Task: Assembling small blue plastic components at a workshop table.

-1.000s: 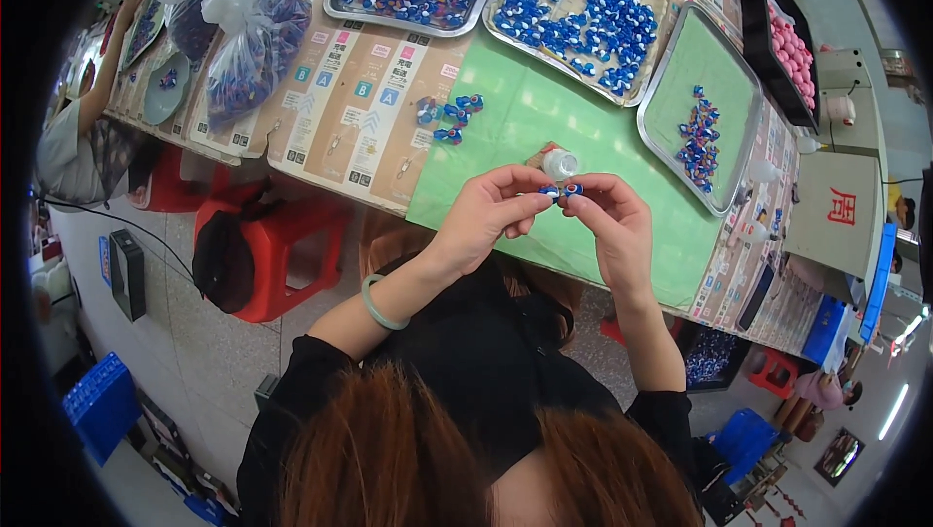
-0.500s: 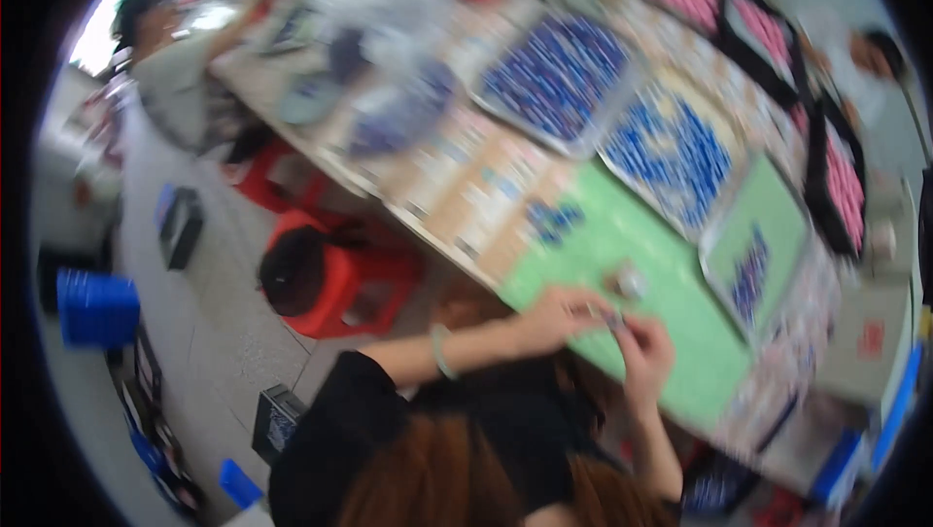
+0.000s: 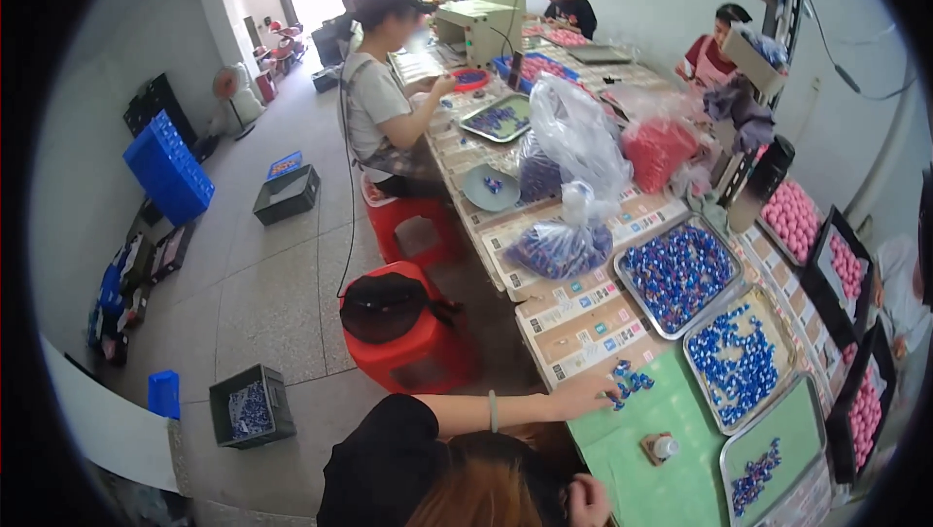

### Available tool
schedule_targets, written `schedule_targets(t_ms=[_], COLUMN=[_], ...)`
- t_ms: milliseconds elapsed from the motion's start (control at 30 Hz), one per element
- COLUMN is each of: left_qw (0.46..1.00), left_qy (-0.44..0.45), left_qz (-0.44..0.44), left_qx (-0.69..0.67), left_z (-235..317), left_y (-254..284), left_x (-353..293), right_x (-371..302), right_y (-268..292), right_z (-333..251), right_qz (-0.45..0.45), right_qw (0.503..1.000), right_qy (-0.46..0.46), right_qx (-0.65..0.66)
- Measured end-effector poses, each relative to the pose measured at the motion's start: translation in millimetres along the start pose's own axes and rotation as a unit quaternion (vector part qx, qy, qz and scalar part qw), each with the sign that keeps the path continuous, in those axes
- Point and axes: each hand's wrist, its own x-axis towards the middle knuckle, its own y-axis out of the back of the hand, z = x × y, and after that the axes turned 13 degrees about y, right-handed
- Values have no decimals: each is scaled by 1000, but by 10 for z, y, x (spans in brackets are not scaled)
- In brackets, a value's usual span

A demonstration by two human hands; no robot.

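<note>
My left hand (image 3: 586,397) reaches over the green mat (image 3: 637,444), fingers stretched out. Its fingertips touch a small pile of blue-and-white pieces (image 3: 634,380) near the mat's far left corner; whether one is pinched is too small to see. By the near table edge is my right hand (image 3: 588,501), fingers curled in; what they hold, if anything, is hidden. Between the hands and the trays stands a small white-capped bottle (image 3: 665,447) on a brown base. To the right, a metal tray with a green lining (image 3: 792,449) bears a group of blue and purplish pieces (image 3: 755,476).
Two more metal trays, one of mixed blue pieces (image 3: 677,272) and one of blue-and-white pieces (image 3: 734,360), lie beyond. Black trays of pink pieces (image 3: 863,415) line the right side. Plastic bags (image 3: 564,247), a red stool (image 3: 413,352) and a seated co-worker (image 3: 379,104) are farther left.
The view has swung up and leftward. My hands, together over the mat before, are now apart: the left has gone to the pile, the right back to the table edge.
</note>
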Motion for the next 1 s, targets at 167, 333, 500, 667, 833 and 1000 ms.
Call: schedule_targets(t_ms=[167, 333, 500, 667, 833, 1000], left_qw=[997, 994, 978, 978, 977, 978], left_qy=[20, 8, -20, -23, -36, -27], left_qz=[25, 106, 198, 204, 210, 207], left_qx=[77, 15, -56, -29, 0, 5], left_z=[-153, -141, -315, -341, -284, -343], left_y=[60, 47, -91, -111, -77, -110], left_x=[91, 3, 91, 74, 17, 49], right_x=[26, 116, 121, 141, 15, -33], right_y=[-429, -467, -509, -558, -482, -645], right_z=[616, 687, 643, 604, 648, 599], right_qz=[-3, 28, 70, 124, 181, 233], right_qw=[977, 970, 959, 947, 932, 919], right_qy=[70, 114, 162, 196, 210, 228], right_qx=[-204, -213, -220, -222, -232, -223])
